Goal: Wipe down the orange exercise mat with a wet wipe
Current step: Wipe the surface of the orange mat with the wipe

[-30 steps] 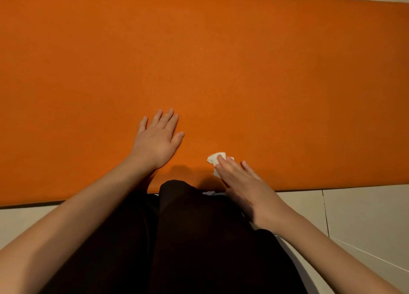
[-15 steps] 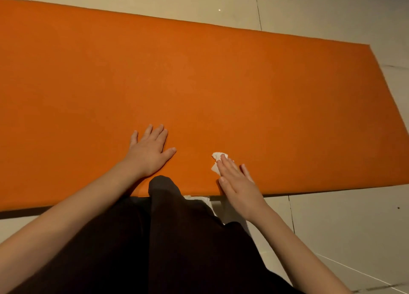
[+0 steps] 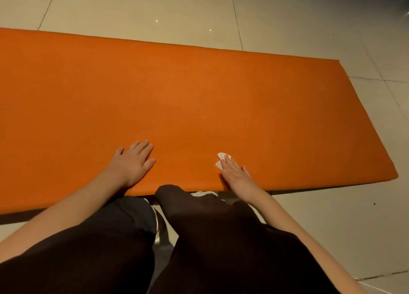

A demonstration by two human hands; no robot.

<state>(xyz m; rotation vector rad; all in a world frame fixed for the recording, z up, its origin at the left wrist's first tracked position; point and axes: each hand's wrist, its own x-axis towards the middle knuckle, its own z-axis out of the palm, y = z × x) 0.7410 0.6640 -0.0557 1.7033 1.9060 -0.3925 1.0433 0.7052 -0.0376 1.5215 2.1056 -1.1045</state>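
Note:
The orange exercise mat (image 3: pixel 199 98) lies flat on the tiled floor and spans most of the view. My left hand (image 3: pixel 132 163) rests palm down on the mat near its front edge, fingers straight. My right hand (image 3: pixel 235 175) lies flat further right and presses a small white wet wipe (image 3: pixel 221 159) onto the mat. Only the wipe's far end shows past my fingertips; the rest is hidden under the hand.
Pale floor tiles (image 3: pixel 287 16) surround the mat beyond its far edge and to the right. My legs in dark trousers (image 3: pixel 199 238) fill the lower middle, knees at the mat's front edge. The mat's right end (image 3: pixel 376 138) is in view.
The view has pulled back and tilted up, so the mat's far edge and right end now show. Both hands stay flat on the mat, the right still on the wipe.

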